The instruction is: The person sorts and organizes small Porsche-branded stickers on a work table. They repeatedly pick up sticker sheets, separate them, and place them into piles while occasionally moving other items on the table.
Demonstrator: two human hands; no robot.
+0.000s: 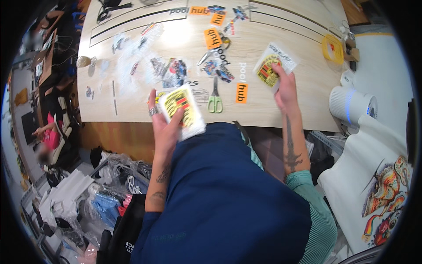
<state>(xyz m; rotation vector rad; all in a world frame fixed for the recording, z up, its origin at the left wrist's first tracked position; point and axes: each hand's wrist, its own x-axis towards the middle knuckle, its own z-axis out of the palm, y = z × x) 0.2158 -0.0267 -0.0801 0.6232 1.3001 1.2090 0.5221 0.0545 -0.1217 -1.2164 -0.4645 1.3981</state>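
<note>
A stack of white printed sheets (190,119) with a yellow, black and red design is gripped in my left hand (165,134), thumb across the top face. It hangs over the near table edge, tilted. My right hand (286,91) pinches a similar printed transfer sheet (267,72) with a clear border, held above the table's right half. Whether it is one sheet or a few I cannot tell. Between the hands lie green-handled scissors (215,102), blades pointing away from me. An orange-and-white printed cutout (241,93) rests to their right.
Clear film scraps and colourful cutouts (175,74) spread over the table's left and middle. Another pair of scissors (203,58) lies farther back. At the right are a yellow container (332,48) and a white cylindrical device (351,103). Bagged garments (105,204) pile up at lower left.
</note>
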